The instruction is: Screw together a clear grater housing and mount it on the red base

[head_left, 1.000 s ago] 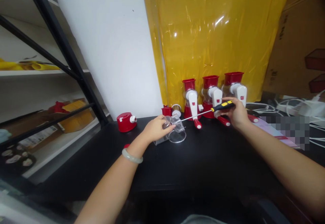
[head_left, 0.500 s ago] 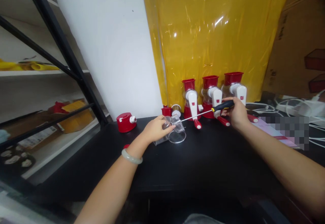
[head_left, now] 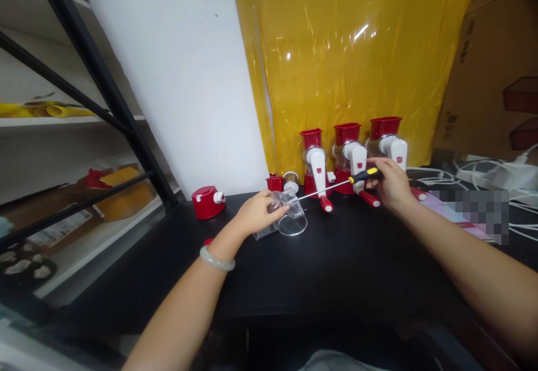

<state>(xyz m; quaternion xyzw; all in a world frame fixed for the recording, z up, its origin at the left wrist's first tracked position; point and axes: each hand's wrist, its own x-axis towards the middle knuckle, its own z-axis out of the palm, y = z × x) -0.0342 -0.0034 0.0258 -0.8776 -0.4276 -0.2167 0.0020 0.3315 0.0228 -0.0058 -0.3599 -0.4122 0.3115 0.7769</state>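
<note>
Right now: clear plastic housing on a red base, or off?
Off. The white-knobbed red base stands apart, left of the clear plastic housing in the left hand, and nothing red shows attached.

A: Your left hand point(head_left: 258, 213) holds the clear plastic housing point(head_left: 293, 223) at the black tabletop point(head_left: 328, 281), and you wear a pale bangle point(head_left: 216, 260) on that side.
B: Your right hand point(head_left: 392, 185) grips the black-and-yellow screwdriver point(head_left: 360, 177), which slants down to the housing.
A: Behind it, you have three red-and-white graters point(head_left: 357, 159) standing in a row before a yellow sheet point(head_left: 361, 74).
B: Off to your left, a red base point(head_left: 205, 205) sits near the white panel point(head_left: 176, 79).
</note>
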